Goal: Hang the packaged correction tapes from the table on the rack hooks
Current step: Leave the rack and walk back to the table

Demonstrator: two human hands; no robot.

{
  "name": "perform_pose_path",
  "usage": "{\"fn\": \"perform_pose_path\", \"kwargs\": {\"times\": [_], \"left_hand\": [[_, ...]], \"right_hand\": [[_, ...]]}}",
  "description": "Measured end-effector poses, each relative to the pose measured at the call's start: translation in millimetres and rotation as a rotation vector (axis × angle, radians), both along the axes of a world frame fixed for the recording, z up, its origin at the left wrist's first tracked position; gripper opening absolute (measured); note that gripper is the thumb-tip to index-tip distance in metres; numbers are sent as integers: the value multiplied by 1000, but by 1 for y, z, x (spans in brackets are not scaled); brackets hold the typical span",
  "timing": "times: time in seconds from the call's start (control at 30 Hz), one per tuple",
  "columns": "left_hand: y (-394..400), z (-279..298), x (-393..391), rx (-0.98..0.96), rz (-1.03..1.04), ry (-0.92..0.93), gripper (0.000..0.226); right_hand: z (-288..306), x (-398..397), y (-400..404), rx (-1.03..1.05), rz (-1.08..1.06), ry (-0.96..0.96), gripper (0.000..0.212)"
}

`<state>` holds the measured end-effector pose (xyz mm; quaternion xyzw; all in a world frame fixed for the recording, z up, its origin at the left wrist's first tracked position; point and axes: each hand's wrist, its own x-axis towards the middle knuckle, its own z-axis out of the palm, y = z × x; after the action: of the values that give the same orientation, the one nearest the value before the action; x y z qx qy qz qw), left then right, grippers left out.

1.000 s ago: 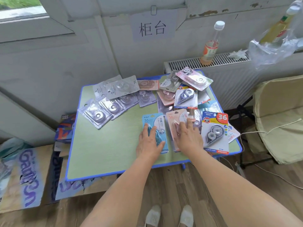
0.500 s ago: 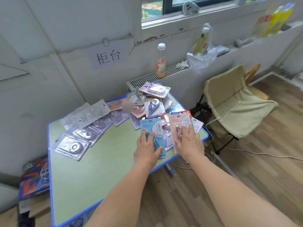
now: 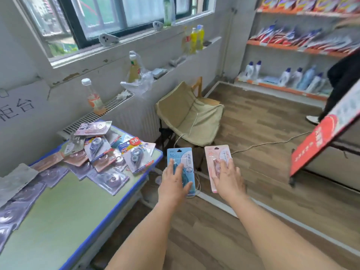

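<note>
Left hand [image 3: 174, 185] grips blue pack [image 3: 181, 168], right hand [image 3: 228, 178] pink pack [image 3: 218, 162], past table [image 3: 124, 197] edge.

The tabletop [image 3: 58, 217] is pale green with a blue rim. The pack [image 3: 181, 162] in the left hand [image 3: 173, 187] is light blue with a white patch; the pack [image 3: 218, 162] in the right hand [image 3: 228, 181] is pale pink. The heap of packs [image 3: 101, 152] mixes pink, silver-grey, lilac and blue, one with a red "36" badge. The chair [image 3: 187, 117] is beige, the floor [image 3: 272, 172] brown wood grain, and the sign [image 3: 319, 143] red with a white border.
</note>
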<state>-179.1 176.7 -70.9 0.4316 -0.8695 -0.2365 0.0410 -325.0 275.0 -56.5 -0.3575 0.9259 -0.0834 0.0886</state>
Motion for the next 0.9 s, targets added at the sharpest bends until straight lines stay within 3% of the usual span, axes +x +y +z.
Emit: {"fn": "perform_pose_path", "kwargs": {"times": [0.5,0.9], "left_hand": [[273,16,-190,-44,-605,9,67],[400,20,-363,-49,-966,2,69]], "right_hand": [[21,-114,329,-16,-585,3,51],[26,-220,469,19,-930,32,53]]}}
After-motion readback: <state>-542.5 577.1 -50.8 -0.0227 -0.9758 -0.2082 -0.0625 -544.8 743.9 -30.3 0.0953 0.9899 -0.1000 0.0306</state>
